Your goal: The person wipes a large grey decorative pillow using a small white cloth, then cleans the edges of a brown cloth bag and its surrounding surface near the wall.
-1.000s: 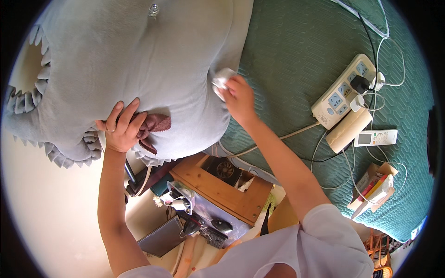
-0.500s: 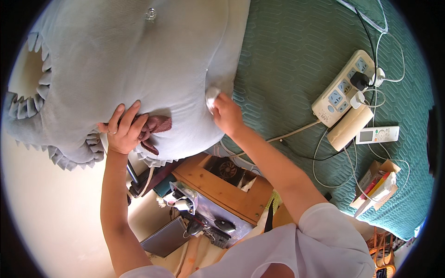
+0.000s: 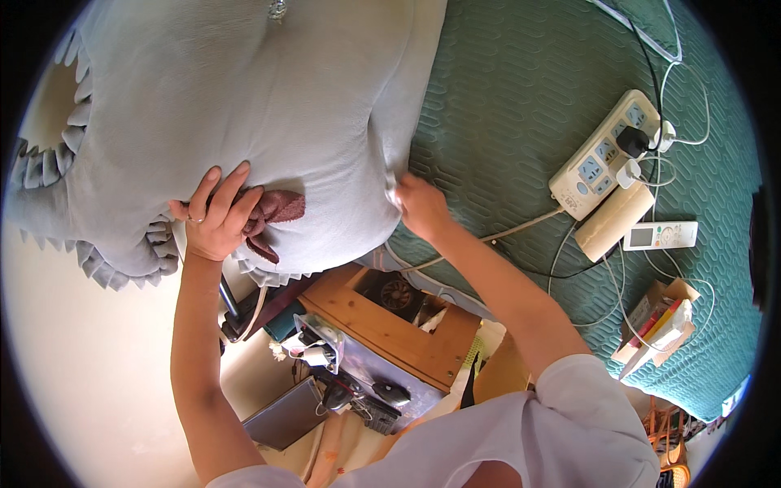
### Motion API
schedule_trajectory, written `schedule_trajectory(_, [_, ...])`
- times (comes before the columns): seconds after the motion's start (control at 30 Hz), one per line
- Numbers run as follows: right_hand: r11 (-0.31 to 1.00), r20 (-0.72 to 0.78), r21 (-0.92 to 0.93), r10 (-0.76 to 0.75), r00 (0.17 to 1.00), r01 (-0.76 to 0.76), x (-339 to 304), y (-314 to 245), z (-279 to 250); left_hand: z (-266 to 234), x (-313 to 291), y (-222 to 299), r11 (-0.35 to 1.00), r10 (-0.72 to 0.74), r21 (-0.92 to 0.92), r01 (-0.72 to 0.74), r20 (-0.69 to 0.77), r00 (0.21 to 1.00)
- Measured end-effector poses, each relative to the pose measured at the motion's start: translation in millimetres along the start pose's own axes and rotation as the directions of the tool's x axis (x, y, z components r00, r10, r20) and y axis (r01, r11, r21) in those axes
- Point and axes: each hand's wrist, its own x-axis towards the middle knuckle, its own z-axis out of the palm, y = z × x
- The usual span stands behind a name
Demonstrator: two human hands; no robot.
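No wording or numbers can be made out. Small dark printing is carried near the lower end of the power strip point(image 3: 602, 159), and tiny button marks are borne by the remote control point(image 3: 661, 236).

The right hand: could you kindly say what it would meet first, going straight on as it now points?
The right hand would likely first meet the grey, ruffle-edged fabric cover just to its upper left, though depth leaves present contact unclear.

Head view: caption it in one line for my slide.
Left hand spread on grey fabric by a brown bow, right hand at the fabric's edge beside a green quilt.
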Motion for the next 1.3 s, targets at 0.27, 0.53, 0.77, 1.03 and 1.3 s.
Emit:
schedule_trajectory(0.27, [0.933,-0.321,0.36,0.148,0.936,-0.024,60,-43,-27,-1,3,2,1.0,-0.014,0.007,0.014,0.014,1.0])
schedule_trajectory(0.53, [0.997,0.199,-0.038,0.072,0.977,-0.066,-61,-16,-54,-7,-2,2,0.999,-0.041,0.004,0.041,0.007,0.999])
schedule_trajectory(0.77, [1.0,-0.038,-0.026,0.002,0.999,-0.003,-101,-67,-133,-93,59,88,0.871,-0.379,-0.202,0.447,0.302,0.875])
schedule_trajectory(1.03, [-0.312,0.388,0.912,0.437,0.812,-0.268,-68,-106,-96,-83,121,145,0.698,0.072,-0.648,0.304,0.486,0.871])
schedule_trajectory(1.3, [0.505,-0.181,0.858,0.466,0.866,-0.092,-6,-18,-95,14,39,20,0.993,0.094,-0.086,-0.078,0.215,0.972])
